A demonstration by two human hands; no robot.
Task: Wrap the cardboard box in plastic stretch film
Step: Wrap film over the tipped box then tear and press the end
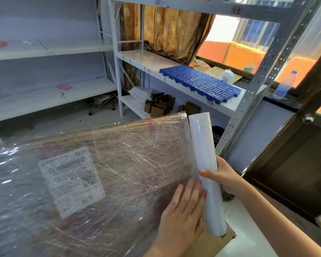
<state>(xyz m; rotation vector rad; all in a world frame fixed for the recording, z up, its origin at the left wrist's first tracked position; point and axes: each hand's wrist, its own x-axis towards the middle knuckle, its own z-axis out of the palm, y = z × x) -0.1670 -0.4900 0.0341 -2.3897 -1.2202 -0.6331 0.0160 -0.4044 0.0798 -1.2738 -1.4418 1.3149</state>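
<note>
A large brown cardboard box (119, 149) fills the lower left, its top face covered in wrinkled clear stretch film over a white shipping label (70, 180). A white roll of stretch film (204, 154) stands tilted along the box's right edge, film running from it across the top. My right hand (224, 175) grips the roll at mid height. My left hand (183, 210) lies flat with straight fingers on the filmed box top, right beside the roll.
White metal shelving (119, 58) stands behind, with a blue plastic grid panel (202, 80) on one shelf. Small cardboard boxes (159, 106) sit on the floor under it. A dark wooden door frame (293, 145) is at right. A water bottle (285, 84) stands on the sill.
</note>
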